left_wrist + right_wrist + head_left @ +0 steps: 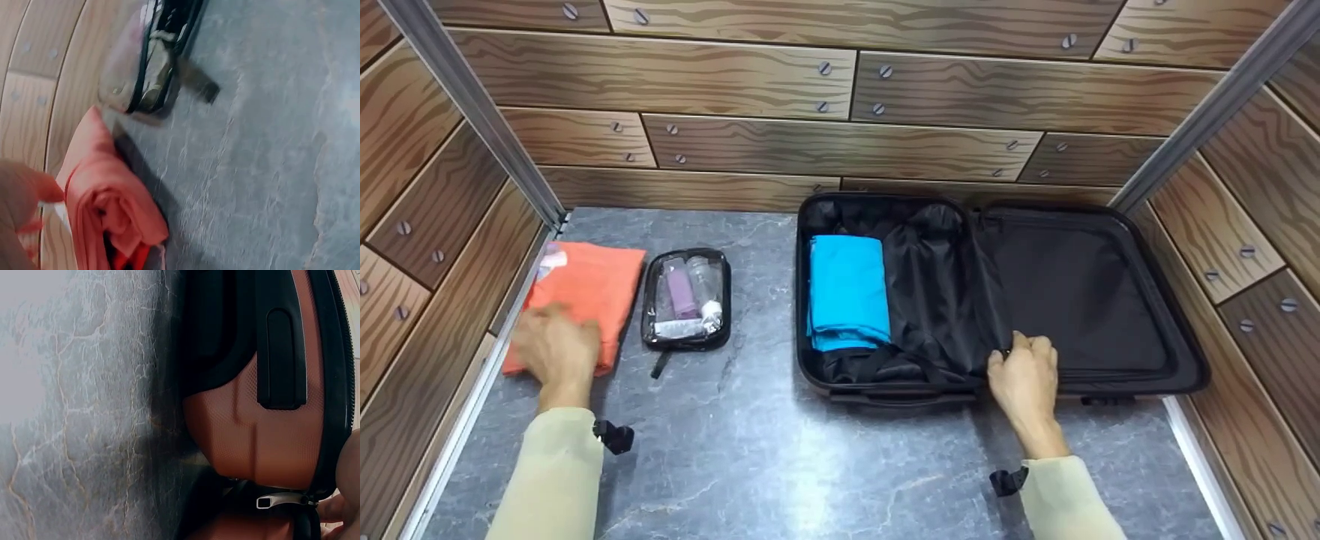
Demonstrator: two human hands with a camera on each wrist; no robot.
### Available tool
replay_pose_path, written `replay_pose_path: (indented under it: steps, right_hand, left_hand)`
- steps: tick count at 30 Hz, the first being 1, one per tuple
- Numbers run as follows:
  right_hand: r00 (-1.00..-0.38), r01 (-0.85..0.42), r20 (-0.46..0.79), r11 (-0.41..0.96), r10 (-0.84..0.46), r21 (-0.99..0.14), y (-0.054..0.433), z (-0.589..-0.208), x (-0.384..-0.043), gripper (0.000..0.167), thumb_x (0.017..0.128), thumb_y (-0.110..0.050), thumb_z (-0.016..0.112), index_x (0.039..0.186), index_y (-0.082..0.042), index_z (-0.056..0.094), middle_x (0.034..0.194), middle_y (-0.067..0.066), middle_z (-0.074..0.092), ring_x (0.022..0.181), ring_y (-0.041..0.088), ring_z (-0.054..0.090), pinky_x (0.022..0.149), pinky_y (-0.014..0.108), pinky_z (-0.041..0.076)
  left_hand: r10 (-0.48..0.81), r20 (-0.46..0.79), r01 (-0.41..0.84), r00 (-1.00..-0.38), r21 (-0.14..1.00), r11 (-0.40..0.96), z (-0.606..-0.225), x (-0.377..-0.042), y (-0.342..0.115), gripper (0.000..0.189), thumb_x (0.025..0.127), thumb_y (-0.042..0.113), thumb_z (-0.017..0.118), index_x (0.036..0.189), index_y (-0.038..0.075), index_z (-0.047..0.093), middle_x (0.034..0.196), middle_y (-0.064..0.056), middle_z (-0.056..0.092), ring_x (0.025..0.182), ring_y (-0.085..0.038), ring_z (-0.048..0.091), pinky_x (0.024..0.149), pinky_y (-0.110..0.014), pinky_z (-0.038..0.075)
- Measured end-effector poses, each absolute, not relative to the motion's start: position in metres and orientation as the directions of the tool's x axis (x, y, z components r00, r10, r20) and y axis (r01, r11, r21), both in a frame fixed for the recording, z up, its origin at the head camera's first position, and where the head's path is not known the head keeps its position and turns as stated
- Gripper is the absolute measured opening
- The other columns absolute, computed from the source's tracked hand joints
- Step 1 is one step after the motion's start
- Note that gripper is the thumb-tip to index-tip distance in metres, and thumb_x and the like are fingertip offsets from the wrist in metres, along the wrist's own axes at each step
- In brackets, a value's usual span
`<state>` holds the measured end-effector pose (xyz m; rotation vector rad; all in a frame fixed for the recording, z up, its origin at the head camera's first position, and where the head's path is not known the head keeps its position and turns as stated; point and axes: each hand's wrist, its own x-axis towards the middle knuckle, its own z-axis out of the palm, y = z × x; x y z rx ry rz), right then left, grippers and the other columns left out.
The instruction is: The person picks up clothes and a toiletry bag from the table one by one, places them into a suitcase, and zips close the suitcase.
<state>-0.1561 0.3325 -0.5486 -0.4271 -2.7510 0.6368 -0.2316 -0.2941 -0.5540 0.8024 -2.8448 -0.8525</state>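
Over the near part of a folded orange garment (600, 292) hovers my left hand (556, 346), blurred. In the left wrist view its thumb (48, 188) stands apart from the rolled edge of the orange garment (121, 202), and nothing is held. My right hand (1026, 382) grips the near edge of an open suitcase (900, 388), where its two halves meet. Beside a zipper pull (278, 500), the right fingers (332, 509) are partly hidden by the rim. A folded blue garment (849, 289) lies at the left side of the suitcase's black-lined left half.
A clear toiletry pouch (687, 298) with black trim, holding small bottles, lies between the orange garment and the suitcase. The suitcase lid (1080, 292) lies flat to the right. Wood-patterned walls (735, 142) enclose the grey marbled surface (750, 450).
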Motion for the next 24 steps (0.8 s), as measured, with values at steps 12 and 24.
replay_pose_path:
  steps: [12,24]
  right_hand:
    - [-0.919,0.223,0.193,0.858,0.343,-0.463,0.332,-0.549,-0.156,0.054,0.098,-0.014,0.064,0.141,0.017,0.055,0.128,0.035,0.054,0.124,0.052,0.047,0.108,0.063,0.040]
    - [-0.917,0.208,0.218,0.866,0.334,-0.455,0.333,-0.550,-0.156,0.054,0.097,-0.013,0.065,0.139,0.018,0.055,0.126,0.036,0.055,0.122,0.053,0.048,0.107,0.063,0.040]
  left_hand:
    - [-0.279,-0.063,-0.283,-0.958,0.345,0.895,-0.566,-0.255,-0.271,0.061,0.102,0.017,0.048,0.142,-0.025,0.030,0.136,-0.050,0.040,0.130,-0.066,0.041,0.100,-0.076,0.042]
    - [-0.216,-0.184,-0.270,-0.959,0.359,0.894,-0.520,-0.265,-0.302,0.035,0.098,0.014,0.048,0.110,-0.017,0.058,0.117,-0.047,0.060,0.108,-0.064,0.059,0.091,-0.068,0.050]
